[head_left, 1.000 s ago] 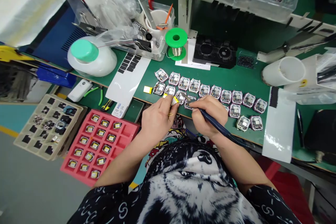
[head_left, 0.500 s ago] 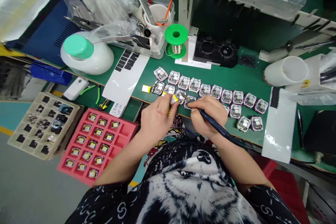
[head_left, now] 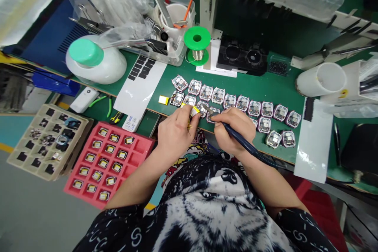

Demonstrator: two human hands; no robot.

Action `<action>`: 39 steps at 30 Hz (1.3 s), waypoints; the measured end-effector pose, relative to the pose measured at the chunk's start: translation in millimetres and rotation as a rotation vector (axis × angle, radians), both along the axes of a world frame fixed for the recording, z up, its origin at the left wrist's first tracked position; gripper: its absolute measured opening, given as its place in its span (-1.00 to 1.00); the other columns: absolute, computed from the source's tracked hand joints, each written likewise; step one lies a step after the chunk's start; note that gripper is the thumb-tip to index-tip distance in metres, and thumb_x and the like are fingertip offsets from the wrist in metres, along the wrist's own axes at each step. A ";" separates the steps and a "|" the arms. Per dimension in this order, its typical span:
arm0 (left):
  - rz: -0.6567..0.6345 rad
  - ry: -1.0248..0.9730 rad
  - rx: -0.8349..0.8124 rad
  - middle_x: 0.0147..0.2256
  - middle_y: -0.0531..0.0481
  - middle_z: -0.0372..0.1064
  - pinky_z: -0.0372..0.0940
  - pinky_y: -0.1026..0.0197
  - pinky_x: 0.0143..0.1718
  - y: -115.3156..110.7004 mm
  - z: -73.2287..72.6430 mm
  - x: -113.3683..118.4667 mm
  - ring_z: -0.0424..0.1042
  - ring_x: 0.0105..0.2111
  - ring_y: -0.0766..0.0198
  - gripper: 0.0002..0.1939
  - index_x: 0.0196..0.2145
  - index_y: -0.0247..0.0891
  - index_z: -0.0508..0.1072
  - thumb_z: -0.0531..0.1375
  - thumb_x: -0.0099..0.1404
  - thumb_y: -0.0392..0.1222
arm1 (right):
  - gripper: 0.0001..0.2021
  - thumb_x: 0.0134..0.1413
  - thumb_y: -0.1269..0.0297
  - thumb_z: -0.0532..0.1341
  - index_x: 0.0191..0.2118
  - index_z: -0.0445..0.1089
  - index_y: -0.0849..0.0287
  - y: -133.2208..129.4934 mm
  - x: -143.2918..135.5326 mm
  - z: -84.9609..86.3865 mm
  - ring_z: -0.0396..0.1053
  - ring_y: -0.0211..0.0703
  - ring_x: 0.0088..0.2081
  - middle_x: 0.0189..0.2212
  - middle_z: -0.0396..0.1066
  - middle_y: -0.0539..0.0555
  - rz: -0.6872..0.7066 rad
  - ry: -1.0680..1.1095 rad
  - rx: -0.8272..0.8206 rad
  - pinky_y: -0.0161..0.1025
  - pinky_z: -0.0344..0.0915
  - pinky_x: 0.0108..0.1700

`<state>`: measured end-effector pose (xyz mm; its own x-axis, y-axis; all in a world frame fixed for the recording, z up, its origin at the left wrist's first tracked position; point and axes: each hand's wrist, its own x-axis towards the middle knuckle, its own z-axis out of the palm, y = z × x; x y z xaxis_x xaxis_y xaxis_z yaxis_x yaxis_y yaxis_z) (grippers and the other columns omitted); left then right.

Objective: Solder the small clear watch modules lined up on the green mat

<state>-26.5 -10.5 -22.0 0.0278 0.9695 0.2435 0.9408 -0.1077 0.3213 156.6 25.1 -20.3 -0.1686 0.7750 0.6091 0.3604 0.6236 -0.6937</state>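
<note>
Dial centred between the hands. Beige tray at 9 o'clock, red tray at 8, yellow-and-white parts in its pockets. Loose yellow cell on the table at 10. Left hand: fingers pinching another yellow cell, the held cell, beside the near row. Open watch cases run from 11 round to 3. Solder spool at 12. Right hand: fingers closed pen-style on a dark-blue iron, tip towards 10 over one case; contact unclear. White cup at 2.
</note>
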 end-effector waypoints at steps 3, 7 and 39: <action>0.000 -0.007 0.010 -0.21 -0.07 0.55 0.24 0.15 -0.34 0.2 0.1 0.4 0.55 -0.25 0.18 -0.68 0.06 -0.28 0.43 0.14 0.54 0.00 | -0.79 0.09 0.49 0.21 -0.23 0.52 0.06 -0.3 0.5 -1.0 0.41 -0.25 -0.43 -0.43 0.47 -0.05 0.005 0.000 -0.015 -0.21 0.40 -0.38; -0.001 -0.013 0.017 -0.21 -0.07 0.56 0.24 0.15 -0.35 0.5 -0.1 0.5 0.54 -0.26 0.19 -0.69 0.04 -0.27 0.44 0.15 0.53 -0.01 | -0.78 0.08 0.50 0.21 -0.22 0.52 0.07 -0.1 0.2 -1.1 0.41 -0.24 -0.42 -0.42 0.48 -0.04 0.018 0.007 -0.022 -0.20 0.41 -0.36; 0.023 -0.054 0.014 -0.15 -0.11 0.57 0.29 0.15 -0.29 -0.2 -1.8 2.1 0.55 -0.20 0.17 -0.73 0.05 -0.25 0.42 0.16 0.52 -0.04 | -0.82 0.09 0.47 0.20 -0.26 0.50 0.07 0.1 -1.6 2.2 0.39 -0.25 -0.43 -0.45 0.44 -0.04 0.032 -0.054 -0.003 -0.20 0.40 -0.35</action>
<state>-24.4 -10.7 -23.8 -0.0077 0.9663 0.2574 0.9244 -0.0913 0.3703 155.0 25.2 -18.1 -0.2260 0.7705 0.5960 0.3771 0.6333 -0.6758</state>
